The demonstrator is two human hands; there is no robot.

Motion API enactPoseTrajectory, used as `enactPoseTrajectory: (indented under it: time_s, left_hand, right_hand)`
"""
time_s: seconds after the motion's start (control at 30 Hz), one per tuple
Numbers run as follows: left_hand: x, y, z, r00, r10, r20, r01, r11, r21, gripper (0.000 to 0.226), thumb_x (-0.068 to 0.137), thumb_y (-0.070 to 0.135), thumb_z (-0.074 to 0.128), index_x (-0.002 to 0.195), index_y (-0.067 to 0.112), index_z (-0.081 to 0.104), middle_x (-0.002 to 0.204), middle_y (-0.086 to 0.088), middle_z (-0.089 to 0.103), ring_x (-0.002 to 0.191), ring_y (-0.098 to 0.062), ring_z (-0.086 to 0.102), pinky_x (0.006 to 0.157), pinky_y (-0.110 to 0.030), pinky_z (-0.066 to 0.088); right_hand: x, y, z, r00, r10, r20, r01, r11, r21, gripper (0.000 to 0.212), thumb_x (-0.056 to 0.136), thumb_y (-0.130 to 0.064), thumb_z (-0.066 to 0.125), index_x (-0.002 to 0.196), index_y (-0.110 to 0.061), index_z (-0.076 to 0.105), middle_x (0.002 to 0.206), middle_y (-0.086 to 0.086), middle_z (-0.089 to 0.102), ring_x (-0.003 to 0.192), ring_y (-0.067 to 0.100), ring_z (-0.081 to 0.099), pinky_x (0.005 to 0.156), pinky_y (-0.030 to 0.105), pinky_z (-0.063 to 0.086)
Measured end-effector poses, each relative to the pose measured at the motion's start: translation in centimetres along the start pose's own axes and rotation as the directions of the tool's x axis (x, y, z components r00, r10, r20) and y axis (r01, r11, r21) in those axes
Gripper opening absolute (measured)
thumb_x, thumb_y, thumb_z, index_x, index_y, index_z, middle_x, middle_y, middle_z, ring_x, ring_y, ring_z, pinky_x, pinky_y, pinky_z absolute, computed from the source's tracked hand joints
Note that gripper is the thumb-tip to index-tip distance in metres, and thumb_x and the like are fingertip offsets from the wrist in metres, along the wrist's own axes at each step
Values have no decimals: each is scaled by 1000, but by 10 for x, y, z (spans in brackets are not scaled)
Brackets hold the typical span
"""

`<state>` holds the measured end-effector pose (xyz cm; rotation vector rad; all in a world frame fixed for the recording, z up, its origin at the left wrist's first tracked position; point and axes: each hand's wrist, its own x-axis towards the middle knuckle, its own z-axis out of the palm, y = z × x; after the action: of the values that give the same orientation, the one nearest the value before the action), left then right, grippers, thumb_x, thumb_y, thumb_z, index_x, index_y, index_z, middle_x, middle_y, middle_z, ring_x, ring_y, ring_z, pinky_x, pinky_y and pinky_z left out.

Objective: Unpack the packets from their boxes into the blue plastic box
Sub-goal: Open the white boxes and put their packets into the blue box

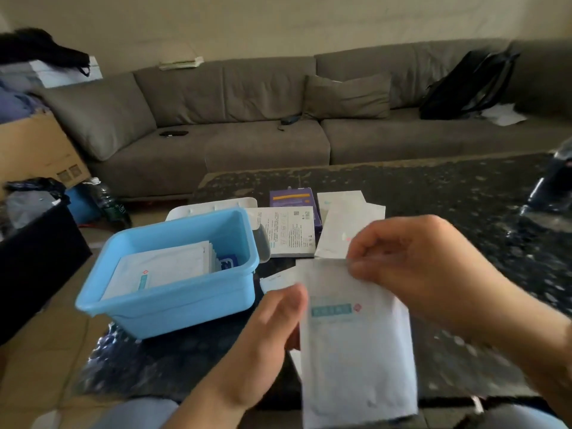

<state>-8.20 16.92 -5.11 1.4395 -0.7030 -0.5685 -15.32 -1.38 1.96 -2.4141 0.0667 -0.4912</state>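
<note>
A white packet with a teal label stands upright in front of me, held by both hands. My left hand grips its left edge at mid height. My right hand pinches its top edge. Left of them the blue plastic box sits on the dark table, holding several white packets stacked flat. Behind my hands lie a white packet box, a purple box and loose white packets. More white paper shows behind the held packet, partly hidden.
The dark speckled table stretches to the right and back. A white lid lies behind the blue box. A grey sofa runs along the back, a cardboard carton and a black bin stand at left.
</note>
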Motion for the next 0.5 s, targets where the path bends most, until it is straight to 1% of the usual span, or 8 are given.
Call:
enactPoseTrajectory:
  time_s: [0.03, 0.1, 0.13, 0.2, 0.23, 0.27, 0.37, 0.5]
  left_hand:
    - [3, 9, 2, 1000, -26, 11, 26, 999, -21, 53, 76, 68, 66, 99, 22, 75, 101, 11, 76, 105, -27, 68, 89, -28, 56]
    - [8, 23, 4, 995, -67, -80, 54, 987, -152, 22, 86, 34, 72, 101, 19, 77, 106, -6, 76, 104, -28, 70, 90, -40, 57]
    - [11, 30, 3, 980, -128, -149, 85, 960, -267, 18, 85, 26, 70, 99, 18, 78, 106, -10, 75, 101, -27, 71, 86, -40, 57]
    - [13, 40, -5, 949, -205, -241, 78, 889, -452, 21, 83, 24, 65, 97, 21, 79, 104, -7, 76, 93, -21, 74, 81, -39, 56]
    - [14, 42, -11, 933, -220, -285, 53, 867, -496, 21, 84, 25, 64, 98, 23, 79, 104, -4, 76, 93, -19, 73, 80, -39, 54]
    - [15, 44, -16, 919, -228, -323, 30, 855, -518, 21, 85, 26, 64, 102, 25, 77, 104, -2, 76, 96, -19, 72, 81, -40, 53]
    - [15, 49, -30, 874, -247, -419, -7, 855, -519, 23, 89, 28, 63, 112, 30, 68, 102, 0, 76, 103, -22, 69, 87, -46, 55]
    - [14, 51, -41, 868, -263, -421, -29, 820, -572, 17, 90, 29, 63, 107, 32, 64, 95, 0, 77, 97, -23, 71, 92, -55, 53]
  right_hand:
    - [16, -4, -4, 998, 33, 47, -35, 998, 57, 16, 79, -16, 77, 71, -28, 71, 71, -18, 71, 63, -4, 64, 62, 12, 47]
    - [40, -10, -6, 998, 61, 14, -62, 992, 114, 8, 80, -21, 78, 76, -26, 72, 74, -11, 73, 65, 7, 68, 65, 25, 54]
    - [47, -12, -5, 996, 71, -59, -62, 988, 138, 5, 80, -27, 77, 82, -27, 72, 77, -10, 73, 67, 11, 68, 65, 30, 56]
    - [49, -12, 2, 973, 151, -174, -104, 962, 253, 23, 81, -44, 70, 100, -30, 69, 87, -13, 72, 70, 10, 68, 66, 32, 60]
    - [47, -11, 7, 963, 229, -143, -166, 920, 355, 35, 79, -51, 65, 107, -30, 66, 90, -12, 72, 73, 10, 70, 67, 35, 61]
    - [43, -11, 13, 952, 302, -43, -253, 860, 442, 43, 76, -56, 62, 110, -28, 65, 91, -9, 73, 76, 12, 71, 67, 37, 62]
    - [34, -13, 32, 877, 359, 319, -478, 721, 501, 51, 68, -52, 66, 107, -19, 71, 91, 1, 75, 78, 24, 74, 71, 43, 62]
    - [41, -14, 48, 822, 361, 441, -565, 621, 544, 42, 70, -29, 74, 106, -8, 71, 94, 7, 76, 82, 29, 74, 77, 43, 61]
